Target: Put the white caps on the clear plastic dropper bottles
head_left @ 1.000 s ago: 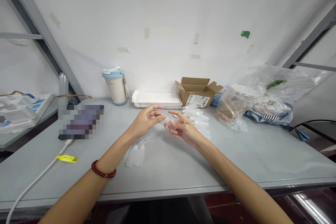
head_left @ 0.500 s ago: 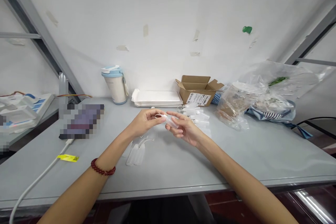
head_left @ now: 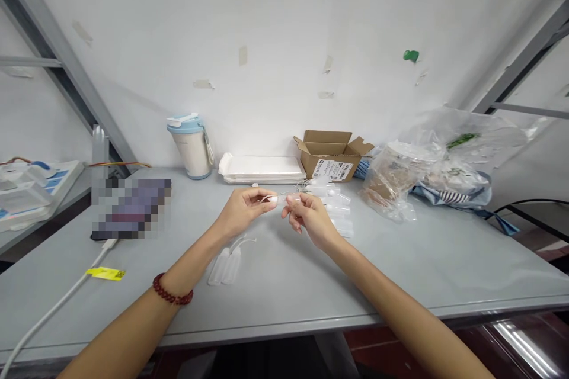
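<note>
My left hand [head_left: 243, 211] and my right hand [head_left: 308, 217] meet above the middle of the grey table [head_left: 284, 272]. Both are closed in a pinch on a small clear plastic bottle [head_left: 281, 199] held between them, the left fingers at its white capped end. Two similar small clear bottles [head_left: 226, 264] lie on the table just below my left wrist. Several more clear bottles [head_left: 334, 201] lie in a pile behind my right hand. A dark red bead bracelet [head_left: 172, 293] is on my left wrist.
At the back stand a blue-lidded cup [head_left: 191, 146], a stack of white trays [head_left: 263, 169] and an open cardboard box [head_left: 331, 154]. Clear plastic bags [head_left: 427, 169] fill the right. A blurred dark object [head_left: 128, 207] and a white cable [head_left: 57, 308] with a yellow tag lie left.
My hands have drawn closer together and the fingers of my right hand have curled in on the small bottle. The camera shifted slightly.
</note>
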Action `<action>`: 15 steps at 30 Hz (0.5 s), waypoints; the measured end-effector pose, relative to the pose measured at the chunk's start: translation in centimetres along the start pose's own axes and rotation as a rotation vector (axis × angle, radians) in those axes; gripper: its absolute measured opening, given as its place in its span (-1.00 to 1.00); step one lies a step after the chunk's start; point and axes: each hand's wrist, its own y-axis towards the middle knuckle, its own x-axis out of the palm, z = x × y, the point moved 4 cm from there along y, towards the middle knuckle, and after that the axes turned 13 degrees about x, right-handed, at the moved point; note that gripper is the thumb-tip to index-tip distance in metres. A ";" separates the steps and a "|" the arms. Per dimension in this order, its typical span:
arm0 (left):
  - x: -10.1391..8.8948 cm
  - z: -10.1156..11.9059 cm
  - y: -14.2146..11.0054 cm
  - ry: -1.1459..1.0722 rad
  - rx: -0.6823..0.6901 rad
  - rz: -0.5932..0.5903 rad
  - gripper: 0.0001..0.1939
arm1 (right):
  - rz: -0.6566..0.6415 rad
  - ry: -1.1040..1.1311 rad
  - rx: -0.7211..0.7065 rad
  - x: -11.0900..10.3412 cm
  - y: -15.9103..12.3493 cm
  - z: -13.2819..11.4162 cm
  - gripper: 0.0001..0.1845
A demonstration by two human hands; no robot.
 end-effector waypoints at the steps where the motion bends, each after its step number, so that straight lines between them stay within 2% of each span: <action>1: 0.0 0.0 0.0 -0.002 0.004 0.008 -0.71 | -0.011 0.019 0.024 0.0 0.0 0.1 -0.60; 5: 0.1 0.2 -0.1 0.008 -0.026 0.021 -0.71 | -0.017 0.072 0.053 0.1 0.1 0.3 -0.58; 9: 0.3 0.5 -0.1 0.022 -0.078 0.020 -0.75 | 0.015 0.085 0.007 0.1 0.0 0.2 -0.60; 15: 0.4 0.2 -0.3 -0.072 -0.191 -0.019 -0.64 | 0.012 0.051 -0.079 0.3 0.1 0.2 -0.59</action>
